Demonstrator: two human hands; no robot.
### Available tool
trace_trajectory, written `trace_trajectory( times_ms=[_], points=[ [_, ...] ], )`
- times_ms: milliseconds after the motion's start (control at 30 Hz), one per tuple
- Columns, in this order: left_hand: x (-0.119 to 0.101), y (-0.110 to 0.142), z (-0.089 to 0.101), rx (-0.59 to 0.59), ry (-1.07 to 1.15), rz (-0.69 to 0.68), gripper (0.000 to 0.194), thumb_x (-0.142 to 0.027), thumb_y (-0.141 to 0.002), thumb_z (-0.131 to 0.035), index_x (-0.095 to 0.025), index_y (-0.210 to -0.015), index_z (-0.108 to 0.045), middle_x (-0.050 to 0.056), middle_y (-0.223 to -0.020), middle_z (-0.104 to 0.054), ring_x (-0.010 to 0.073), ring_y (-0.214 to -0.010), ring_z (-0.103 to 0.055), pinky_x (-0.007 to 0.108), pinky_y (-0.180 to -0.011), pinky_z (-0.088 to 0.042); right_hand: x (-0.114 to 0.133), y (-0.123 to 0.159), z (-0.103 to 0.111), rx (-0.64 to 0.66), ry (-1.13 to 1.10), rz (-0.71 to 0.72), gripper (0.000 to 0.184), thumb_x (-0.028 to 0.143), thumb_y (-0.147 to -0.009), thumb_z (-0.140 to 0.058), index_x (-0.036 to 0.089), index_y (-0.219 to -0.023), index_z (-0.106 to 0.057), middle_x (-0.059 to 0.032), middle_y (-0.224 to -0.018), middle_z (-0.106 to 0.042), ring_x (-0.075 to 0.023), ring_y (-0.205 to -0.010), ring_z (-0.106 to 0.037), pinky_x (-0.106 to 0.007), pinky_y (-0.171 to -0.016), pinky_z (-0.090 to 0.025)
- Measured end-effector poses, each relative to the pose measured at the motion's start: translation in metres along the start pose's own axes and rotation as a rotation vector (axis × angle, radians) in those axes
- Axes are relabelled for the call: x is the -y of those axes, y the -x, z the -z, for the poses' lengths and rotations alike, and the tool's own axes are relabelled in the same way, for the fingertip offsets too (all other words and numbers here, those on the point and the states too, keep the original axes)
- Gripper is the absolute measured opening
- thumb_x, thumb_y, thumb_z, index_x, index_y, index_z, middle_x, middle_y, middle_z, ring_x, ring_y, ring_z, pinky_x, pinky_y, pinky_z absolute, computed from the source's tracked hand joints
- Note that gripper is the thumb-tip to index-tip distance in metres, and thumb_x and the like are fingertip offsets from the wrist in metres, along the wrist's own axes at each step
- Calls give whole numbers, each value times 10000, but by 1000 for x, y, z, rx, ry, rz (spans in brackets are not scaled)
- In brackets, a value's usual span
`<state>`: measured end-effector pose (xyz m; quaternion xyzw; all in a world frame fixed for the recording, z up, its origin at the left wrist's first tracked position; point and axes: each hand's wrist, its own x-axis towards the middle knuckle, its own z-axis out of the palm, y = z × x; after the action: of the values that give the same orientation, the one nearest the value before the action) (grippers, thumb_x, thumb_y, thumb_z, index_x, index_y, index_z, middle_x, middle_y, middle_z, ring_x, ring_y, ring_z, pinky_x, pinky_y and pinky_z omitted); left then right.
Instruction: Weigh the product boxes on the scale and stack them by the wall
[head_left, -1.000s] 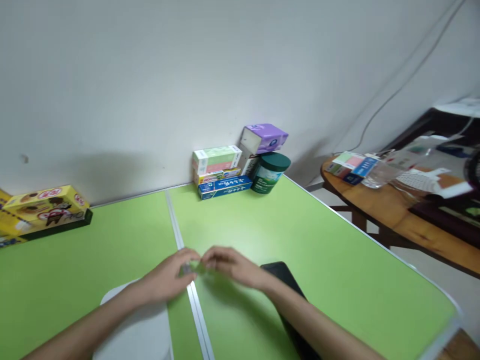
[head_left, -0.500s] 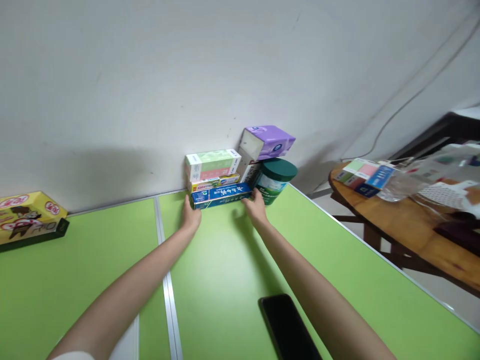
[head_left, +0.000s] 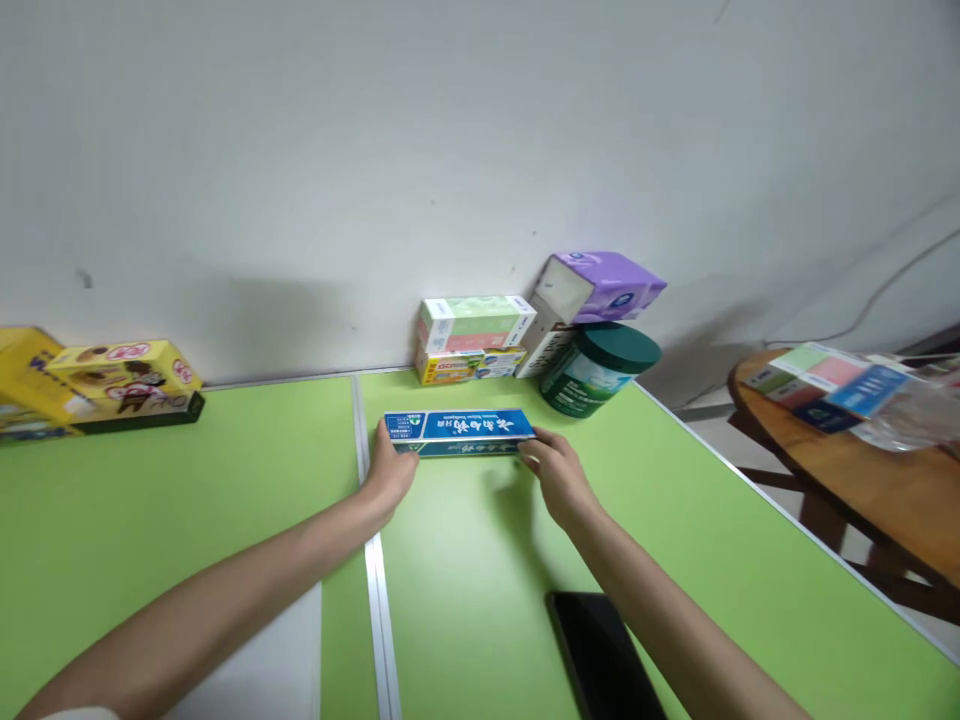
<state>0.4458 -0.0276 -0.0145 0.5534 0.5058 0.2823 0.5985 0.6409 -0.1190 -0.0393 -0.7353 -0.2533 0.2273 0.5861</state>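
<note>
A long blue toothpaste box (head_left: 465, 428) is held level between my two hands over the green table (head_left: 450, 580). My left hand (head_left: 390, 470) grips its left end, with the thumb along the front. Around the right end close the fingers of my right hand (head_left: 556, 475). Behind the box, against the wall, a green-and-pink box (head_left: 476, 322) rests on a small yellow box (head_left: 469, 366). To their right stands a dark green lidded tub (head_left: 596, 372), next to a purple tissue pack (head_left: 604, 285) lying on another box.
A black phone (head_left: 604, 655) lies by my right forearm. Under my left forearm is a white flat object (head_left: 262, 660), partly hidden. Yellow snack boxes (head_left: 124, 385) stand at the left by the wall. A wooden side table (head_left: 877, 480) holds boxes and a plastic bag.
My hands first reached from the table's front to the toothpaste box by the wall. Since then they have drawn it toward me, away from the stacked boxes. The view has shifted too.
</note>
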Motion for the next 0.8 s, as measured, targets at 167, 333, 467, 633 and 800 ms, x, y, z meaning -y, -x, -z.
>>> trace_trajectory(
  times_ms=[167, 333, 467, 633, 800],
  points=[
    [-8, 85, 87, 37, 2, 83, 783, -128, -772, -533, -250, -1472, -203, 45, -1505, -357, 243, -1391, -311, 428, -1155, -228, 41, 96, 2, 122, -167, -163, 449, 337, -621, -644, 225, -1055, -609, -83, -1236, -625, -297, -1227, -501, -452, -1024, -386],
    [16, 161, 182, -101, 24, 150, 744, -312, -821, -499, -336, -1478, -151, 3, -1511, -347, 290, -1382, -329, 481, -1074, -378, 49, 193, -20, 449, -146, -279, 559, 445, -679, -672, 277, -1201, -566, -96, -1394, -508, -326, -1293, -447, -506, -1048, -367],
    [47, 198, 217, -161, 83, 152, 750, -342, -830, -495, -340, -1481, -124, 1, -1541, -285, 290, -1372, -349, 482, -1041, -421, 43, 238, -42, 559, -119, -333, 617, 482, -726, -651, 304, -1298, -505, -78, -1445, -455, -315, -1320, -422, -482, -1087, -344],
    [70, 214, 228, -189, 192, 204, 750, -420, -825, -518, -312, -1481, -170, 25, -1521, -331, 298, -1375, -340, 507, -1128, -285, 42, 249, -51, 543, -88, -383, 568, 493, -721, -667, 311, -1247, -555, -54, -1446, -458, -316, -1337, -397, -476, -1116, -304],
    [85, 208, 248, -259, 190, 241, 810, -437, -811, -537, -333, -1487, -102, -8, -1594, -69, 314, -1440, -154, 537, -1162, -140, 39, 232, -45, 410, -93, -394, 571, 540, -595, -755, 281, -1092, -647, -72, -1344, -565, -320, -1322, -408, -495, -1132, -258]
  ],
)
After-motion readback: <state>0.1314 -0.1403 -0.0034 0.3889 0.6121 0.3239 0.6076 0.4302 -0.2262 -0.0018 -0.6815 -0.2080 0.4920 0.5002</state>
